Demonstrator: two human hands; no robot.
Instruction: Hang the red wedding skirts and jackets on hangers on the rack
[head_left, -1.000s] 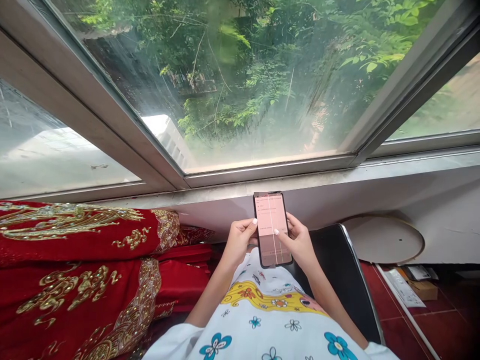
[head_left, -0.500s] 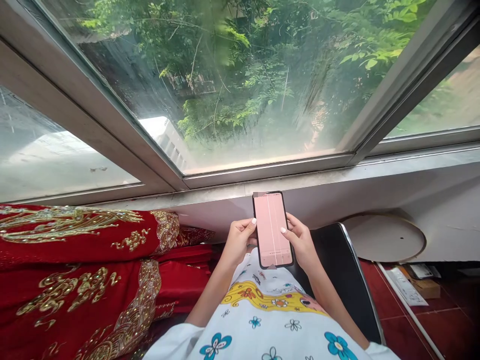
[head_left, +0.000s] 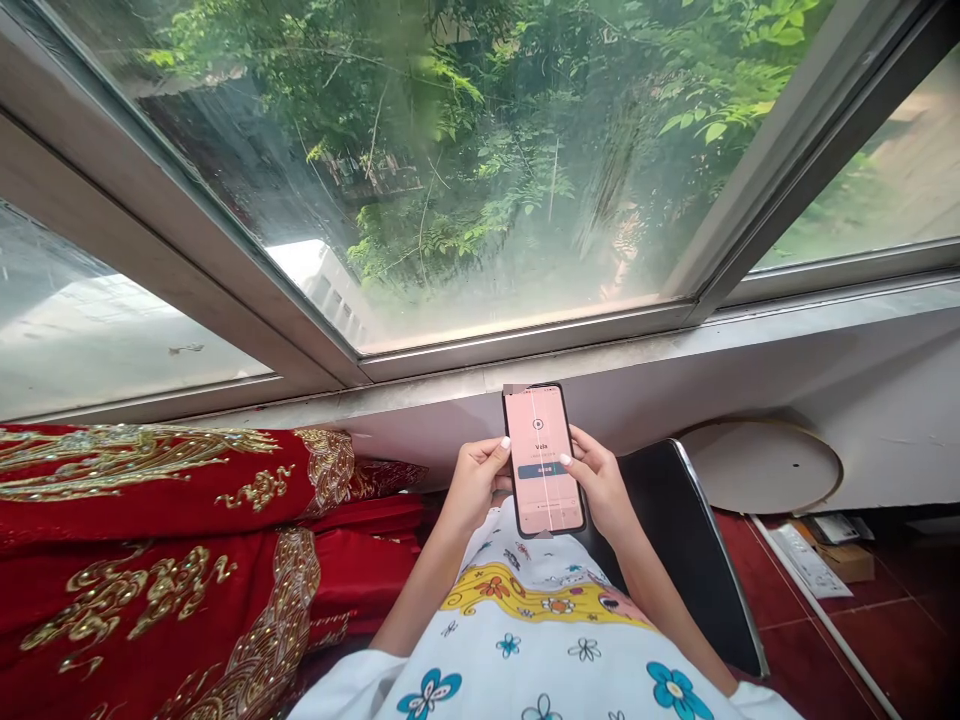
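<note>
A smartphone (head_left: pixel 541 490) with a dark rim is held upright in front of my body, its screen facing me. The screen is pink, with a round icon, the word "Vela" and a blue button. My left hand (head_left: pixel 480 477) grips the phone's left edge, thumb along the side and the other fingers partly hidden behind. On the right edge, my right hand (head_left: pixel 598 480) is closed round the phone, with its thumb over the screen's edge near the blue button. Below lies a white garment (head_left: pixel 540 655) printed with flowers and a yellow band.
Red fabric (head_left: pixel 172 500) with gold embroidery and beads spreads on the left. Ahead are a window frame (head_left: pixel 525 340) and sill (head_left: pixel 450 385). A black chair (head_left: pixel 675 540) stands at right, by a round white board (head_left: pixel 757 465), a white pole (head_left: pixel 825 620) and a cardboard box (head_left: pixel 847 562).
The phone's screen has gone from blank pink to a page with an icon, a word and a blue button. The view has shifted slightly; both hands keep their hold.
</note>
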